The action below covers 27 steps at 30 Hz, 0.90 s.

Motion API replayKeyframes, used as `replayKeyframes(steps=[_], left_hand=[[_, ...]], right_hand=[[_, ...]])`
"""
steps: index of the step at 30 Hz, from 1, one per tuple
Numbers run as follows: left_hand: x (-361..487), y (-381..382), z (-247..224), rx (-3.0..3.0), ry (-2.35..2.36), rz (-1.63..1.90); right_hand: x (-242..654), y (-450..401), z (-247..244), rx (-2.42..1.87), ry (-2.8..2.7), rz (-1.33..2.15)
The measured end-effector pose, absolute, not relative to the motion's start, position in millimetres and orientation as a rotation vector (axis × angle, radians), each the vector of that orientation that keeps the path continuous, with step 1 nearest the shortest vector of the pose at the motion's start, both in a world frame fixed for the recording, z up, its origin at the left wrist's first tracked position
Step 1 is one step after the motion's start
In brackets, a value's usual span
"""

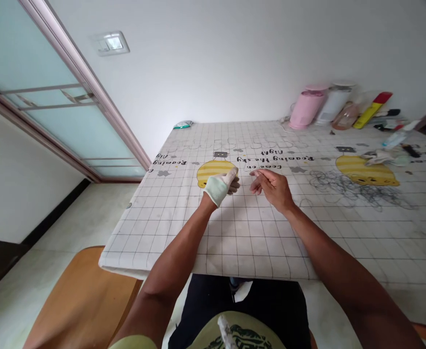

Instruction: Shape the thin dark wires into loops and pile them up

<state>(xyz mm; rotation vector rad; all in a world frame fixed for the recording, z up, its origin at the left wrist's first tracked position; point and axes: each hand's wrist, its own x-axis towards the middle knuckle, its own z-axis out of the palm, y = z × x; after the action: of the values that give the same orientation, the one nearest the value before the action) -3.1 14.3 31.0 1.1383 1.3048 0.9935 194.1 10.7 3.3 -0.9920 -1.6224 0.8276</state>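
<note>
Left hand (222, 186), in a pale mint-and-white knit glove (216, 190): fingers curled inward, thumb uppermost. Right hand (271, 186), bare: fingers bent, partly spread, tips toward the left hand. Hands apart, above the middle of the surface (154, 242). Cannot tell whether either has hold of anything; a fine strand would hardly show. Facing posture suggests close fingertip work; the lone glove perhaps guards the left skin.

Loose tangle of fine dark strands (358, 186) lies right of the right hand, between far and near edges; probably spread there for easy reach. Beyond it, crumpled pale cloth (378, 156), possibly another glove.

Pink cylindrical container (306, 109), white cylindrical container (334, 105) and yellow can with red cap (371, 111) stand at the far edge, presumably to free working room. Small white-and-green packet (182, 124) at the far left corner.

Surface: white gridded cloth, yellow striped bear prints, lettering inverted to the wearer. Far edge meets a white wall (205, 63); frosted sliding door (45, 106) beyond the left edge, brown seat (85, 295) below it.
</note>
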Motion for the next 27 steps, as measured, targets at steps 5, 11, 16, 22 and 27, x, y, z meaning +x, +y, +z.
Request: replayKeyframes(steps=[5, 11, 16, 22, 27], left_hand=[[20, 10, 11, 1.067, 1.109, 0.803], [35, 6, -2, 0.825, 1.004, 0.899], [33, 3, -4, 0.646, 0.813, 0.851], [31, 13, -11, 0.734, 0.879, 0.82], [20, 22, -12, 0.839, 0.878, 1.085]], right_hand=[[192, 8, 6, -0.977, -1.591, 0.807], [186, 4, 3, -0.993, -1.704, 0.717], [188, 5, 3, -1.024, -1.784, 0.629], [194, 6, 8, -1.022, -1.701, 0.759], [196, 6, 9, -1.004, -1.648, 0.854]])
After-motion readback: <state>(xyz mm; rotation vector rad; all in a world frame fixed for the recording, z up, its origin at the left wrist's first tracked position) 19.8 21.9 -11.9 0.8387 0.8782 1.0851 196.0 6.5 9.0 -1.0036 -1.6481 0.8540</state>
